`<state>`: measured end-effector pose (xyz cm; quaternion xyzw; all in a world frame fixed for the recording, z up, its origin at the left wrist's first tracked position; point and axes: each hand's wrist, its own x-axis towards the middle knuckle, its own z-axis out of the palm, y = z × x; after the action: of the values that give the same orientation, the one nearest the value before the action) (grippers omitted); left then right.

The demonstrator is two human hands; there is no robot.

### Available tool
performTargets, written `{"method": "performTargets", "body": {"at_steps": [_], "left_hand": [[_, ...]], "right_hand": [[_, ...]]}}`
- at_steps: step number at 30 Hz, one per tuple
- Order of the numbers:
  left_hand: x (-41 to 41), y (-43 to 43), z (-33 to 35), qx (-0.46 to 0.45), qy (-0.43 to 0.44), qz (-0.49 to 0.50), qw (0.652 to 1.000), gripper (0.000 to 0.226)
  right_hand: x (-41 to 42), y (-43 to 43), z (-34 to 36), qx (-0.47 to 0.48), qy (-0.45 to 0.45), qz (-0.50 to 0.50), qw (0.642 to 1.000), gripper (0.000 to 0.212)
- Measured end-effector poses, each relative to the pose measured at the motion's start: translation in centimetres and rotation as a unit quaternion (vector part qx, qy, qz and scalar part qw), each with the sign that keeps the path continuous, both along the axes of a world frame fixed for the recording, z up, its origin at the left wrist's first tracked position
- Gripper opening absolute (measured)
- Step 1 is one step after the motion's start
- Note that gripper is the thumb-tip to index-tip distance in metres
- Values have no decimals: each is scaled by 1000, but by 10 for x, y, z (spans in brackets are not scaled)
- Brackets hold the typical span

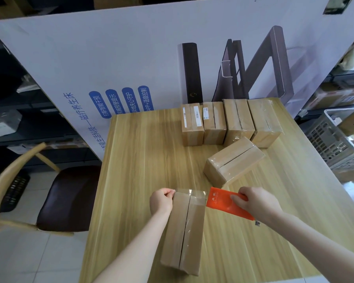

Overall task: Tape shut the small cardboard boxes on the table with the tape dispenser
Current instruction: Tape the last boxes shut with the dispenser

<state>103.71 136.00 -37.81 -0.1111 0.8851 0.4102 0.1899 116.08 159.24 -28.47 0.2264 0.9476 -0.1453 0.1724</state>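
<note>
Long brown cardboard box (184, 231) lying on pale wood-grain table (143, 152) at near edge, left hand (161, 201) pinching clear tape strip (190, 193) across its far end, right hand (255, 203) gripping flat orange tape dispenser (223, 201) just right of box

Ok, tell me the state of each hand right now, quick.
Left hand: grip closed, pinching the end of the clear tape at the far end of the box.
Right hand: grip closed around the orange tape dispenser.

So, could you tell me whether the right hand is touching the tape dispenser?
Touching. The head view shows the right hand gripping the orange tape dispenser by its upper edge.
</note>
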Motion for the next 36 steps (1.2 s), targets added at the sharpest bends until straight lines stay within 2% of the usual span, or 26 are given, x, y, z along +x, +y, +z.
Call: {"method": "performTargets", "body": {"at_steps": [5,8,11,13,15,18,24,25,27,28,30,31,33,36], "left_hand": [[2,5,-9,-62,-53,-23,996,38],[8,6,-4,-57,25,4,998,41],[16,13,-2,-45,146,-87,984,40],[22,20,-7,-68,165,-178,968,38],[28,22,-11,-112,176,-228,951,35],[32,22,-13,-162,193,-235,939,37],[34,24,-19,-166,239,-229,929,43],[34,24,-20,-165,242,-228,928,44],[34,25,-21,-169,245,-224,928,45],[34,25,-21,-171,246,-221,928,46],[34,25,-21,-169,245,-220,929,53],[35,25,-20,-165,248,-221,929,56],[35,25,-20,-159,253,-219,929,60],[36,25,-17,-159,243,-214,933,58]], "right_hand": [[3,0,-5,-2,5,-15,1000,37],[3,-1,-3,-9,3,-16,1000,36],[0,-1,-1,-4,2,-8,1000,36],[-3,-2,2,7,-3,4,1000,36],[-5,-4,6,11,-12,20,1000,38],[-12,-13,14,46,-19,51,997,39],[-27,-39,33,112,-36,92,989,36],[-29,-45,35,111,-32,88,989,33],[-31,-58,36,123,38,92,987,28],[-31,-64,33,150,99,107,978,37],[-28,-68,33,162,158,136,964,79],[-26,-66,22,140,185,141,963,83],[-21,-64,8,143,206,174,952,77],[-23,-76,25,171,154,224,947,48]]}}
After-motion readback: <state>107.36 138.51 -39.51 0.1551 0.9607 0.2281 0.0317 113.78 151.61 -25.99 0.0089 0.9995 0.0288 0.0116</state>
